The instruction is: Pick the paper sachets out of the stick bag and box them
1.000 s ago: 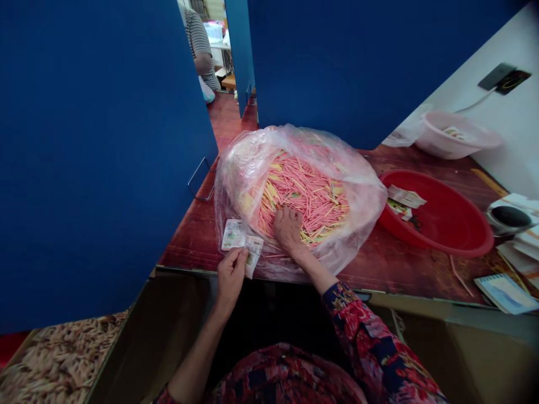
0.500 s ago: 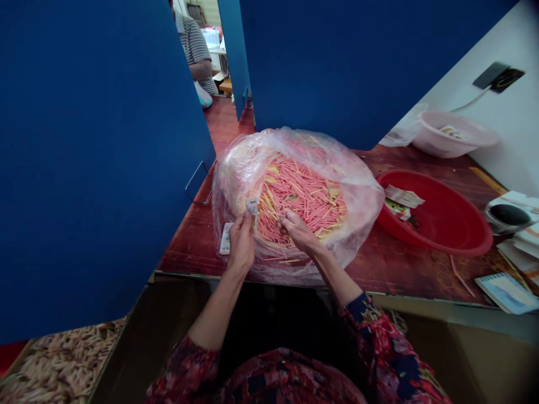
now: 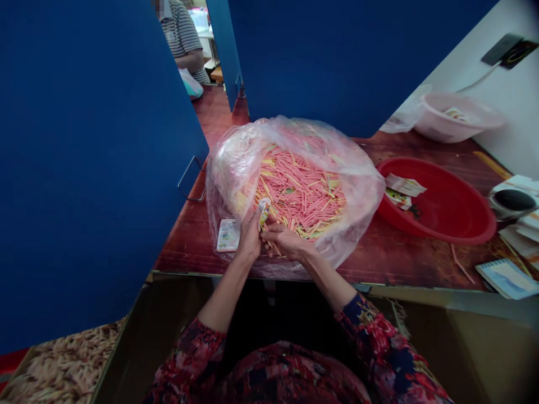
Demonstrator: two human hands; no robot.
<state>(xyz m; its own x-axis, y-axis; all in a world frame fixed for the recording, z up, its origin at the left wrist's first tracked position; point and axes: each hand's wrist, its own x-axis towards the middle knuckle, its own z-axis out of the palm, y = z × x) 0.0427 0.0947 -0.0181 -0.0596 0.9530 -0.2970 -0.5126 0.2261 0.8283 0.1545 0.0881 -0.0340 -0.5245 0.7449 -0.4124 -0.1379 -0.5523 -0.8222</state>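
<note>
Where the bag (image 3: 233,168) gapes, pink sticks (image 3: 301,193) lie heaped.

My left hand (image 3: 250,235) covers the lower part of the small packet (image 3: 264,209), whose print is too tiny to read. My right fingers (image 3: 280,235) partly hide the thin sticks (image 3: 274,247) I pinch, so I can't count them. The blue panel (image 3: 92,168) blocks most of a striped-shirted person (image 3: 185,39); the right edge crops the notepad (image 3: 507,278).
</note>
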